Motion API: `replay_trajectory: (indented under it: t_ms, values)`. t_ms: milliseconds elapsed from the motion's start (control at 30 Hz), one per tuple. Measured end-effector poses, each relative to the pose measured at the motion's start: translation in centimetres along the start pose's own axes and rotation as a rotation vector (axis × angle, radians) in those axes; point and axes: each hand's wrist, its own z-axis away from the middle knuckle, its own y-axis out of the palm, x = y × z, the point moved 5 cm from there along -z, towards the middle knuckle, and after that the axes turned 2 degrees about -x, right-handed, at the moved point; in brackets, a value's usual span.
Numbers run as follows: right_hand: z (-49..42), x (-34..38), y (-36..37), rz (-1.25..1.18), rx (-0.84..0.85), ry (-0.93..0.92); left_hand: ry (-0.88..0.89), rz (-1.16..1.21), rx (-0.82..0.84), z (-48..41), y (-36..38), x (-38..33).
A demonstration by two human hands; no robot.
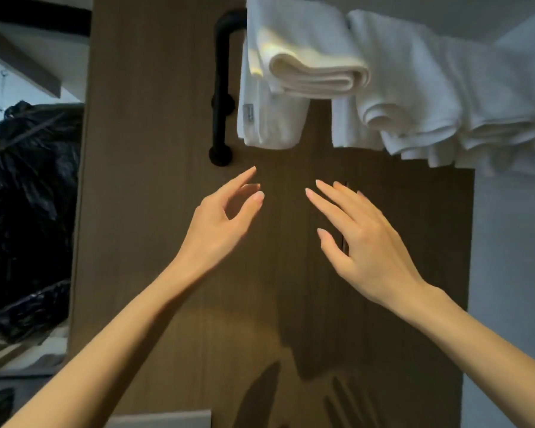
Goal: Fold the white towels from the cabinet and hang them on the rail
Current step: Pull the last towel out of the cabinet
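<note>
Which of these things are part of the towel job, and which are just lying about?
Part of the job: folded white towel draped over the black rail; second white towel beside it; left hand and right hand, both empty, fingers relaxed.

Just there: black plastic bags at left; wooden panel behind the hands.

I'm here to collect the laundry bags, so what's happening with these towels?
A person is hanging towels. A neatly folded white towel and a looser, bunched white towel beside it are draped over the black metal rail fixed to a brown wooden panel. The left hand and right hand hover below the towels, both open, holding nothing and touching neither towel. Black plastic bags sit off to the left.
</note>
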Motion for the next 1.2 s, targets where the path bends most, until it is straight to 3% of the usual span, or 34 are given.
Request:
replay_trajectory:
  t_ms: [233,500,1033,1200]
  values:
    - [9.6,-0.2,2.8,-0.088,0.172,0.042,-0.024,-0.296,0.07,8.8,2.6,2.8]
    - [21.1,1.8,4.7,-0.2,0.354,0.182,-0.098,-0.538,0.292,20.3,5.5,5.9]
    - [46.9,9.2,5.3,-0.305,0.818,0.543,-0.336,-0.373,0.618,44.1,11.7,10.6]
    - [54.2,9.8,6.0,-0.299,0.789,0.61,-0.463,-0.407,0.735,51.1,14.1,12.7]
